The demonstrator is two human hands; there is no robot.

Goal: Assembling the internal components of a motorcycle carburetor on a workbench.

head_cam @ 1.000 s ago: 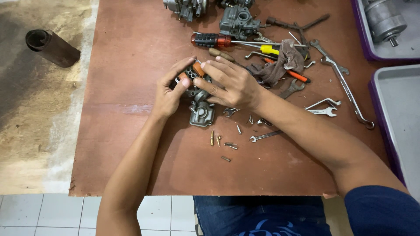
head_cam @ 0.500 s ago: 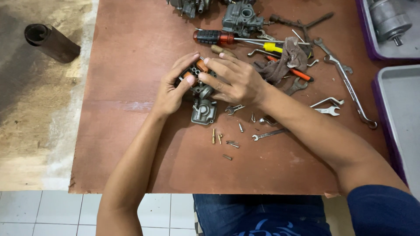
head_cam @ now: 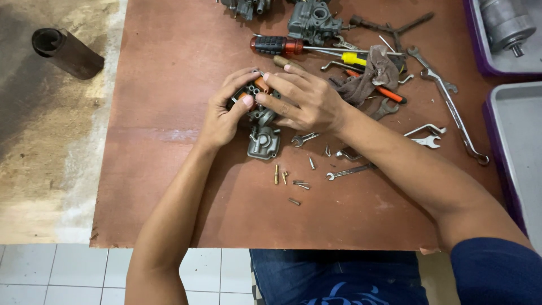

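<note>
— Head view from where you stand: what are the hands doing?

— Both are on a small grey metal carburettor body [head_cam: 261, 121] near the middle of the brown board table [head_cam: 169, 85]. The left hand [head_cam: 226, 113] is curled round its left side, fingers bent over the top, thumb pressed in against it. The right hand [head_cam: 302, 101] lies across from the other side, fingers loosely spread and only half bent, tips touching the upper part.

— Any tool in them?

— Something orange [head_cam: 261, 85] shows between the fingertips; I cannot tell what it is.

— And the piece itself?

— Cast metal, dull and lumpy, with a rounded lower part resting on the table.

— What lies around?

— Just below it, a scatter of small brass jets and steel screws [head_cam: 291, 178], thin and short. Beside the right wrist, little spanners [head_cam: 350, 169], flat and bright. Behind the hands, a screwdriver with a black and red handle [head_cam: 276, 45], a crumpled greyish rag [head_cam: 372, 76], and another grey carburettor [head_cam: 313, 22]. The table surface is matt, reddish, scuffed pale in one streak.
</note>
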